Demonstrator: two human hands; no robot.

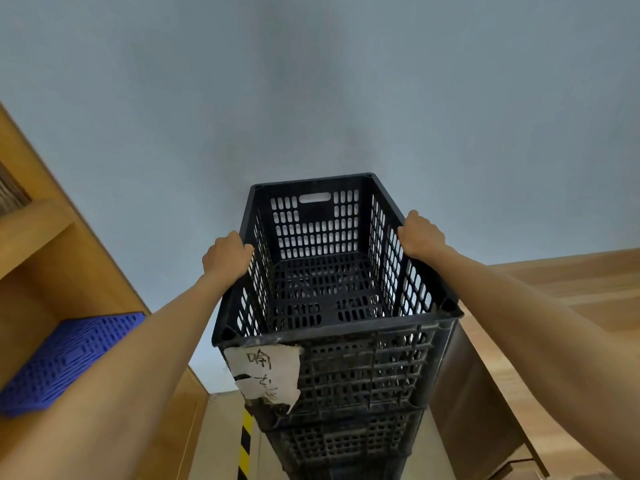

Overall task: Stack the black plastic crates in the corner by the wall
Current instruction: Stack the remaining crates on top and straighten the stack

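A tall stack of black plastic crates [346, 441] rises against the pale grey wall. The top black crate [377, 362] is empty, its perforated floor showing, and a torn white paper label [270, 372] with handwriting hangs on its near side. My left hand [227, 256] grips the crate's left rim, fingers curled over the edge. On the opposite side my right hand [420, 235] grips the right rim the same way. Both arms reach forward at full stretch. How many crates lie below I cannot tell.
A wooden shelf unit [52, 244] stands at the left with a blue perforated plastic piece [69, 358] lying on it. Light wooden panels [561, 299] lean at the right. A yellow-and-black hazard stripe [245, 445] runs down beside the stack near the floor.
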